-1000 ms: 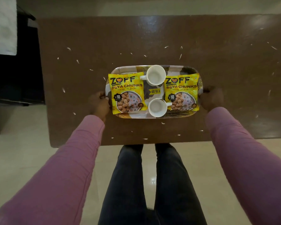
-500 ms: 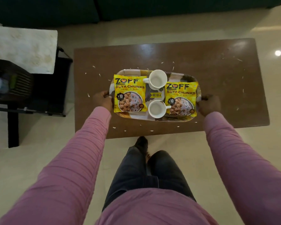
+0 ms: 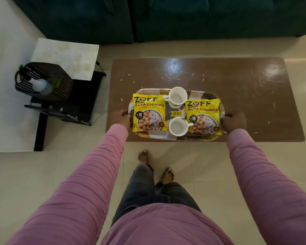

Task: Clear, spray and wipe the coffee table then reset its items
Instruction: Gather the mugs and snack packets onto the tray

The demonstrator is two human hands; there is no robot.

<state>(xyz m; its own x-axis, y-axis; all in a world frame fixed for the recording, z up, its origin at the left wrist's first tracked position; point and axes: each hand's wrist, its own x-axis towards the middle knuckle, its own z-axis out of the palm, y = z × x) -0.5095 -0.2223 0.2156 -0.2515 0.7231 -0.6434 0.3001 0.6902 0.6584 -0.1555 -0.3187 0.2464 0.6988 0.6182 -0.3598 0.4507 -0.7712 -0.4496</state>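
I hold a patterned serving tray (image 3: 198,137) above the brown coffee table (image 3: 237,82). My left hand (image 3: 120,117) grips its left handle and my right hand (image 3: 234,122) grips its right handle. On the tray lie two yellow soya chunks packets, one on the left (image 3: 149,114) and one on the right (image 3: 203,117). Two white cups stand between them, one at the back (image 3: 177,97) and one at the front (image 3: 178,126). White crumbs (image 3: 202,79) are scattered over the tabletop.
A dark basket (image 3: 44,82) holding a white spray bottle (image 3: 41,84) stands on a black side stand at the left, beside a white marble-topped table (image 3: 65,57). A dark green sofa (image 3: 166,18) runs behind the coffee table. My bare feet stand on the tiled floor.
I have straightened up with the tray in both hands. It has risen off the tabletop and the table now looks smaller and farther below.
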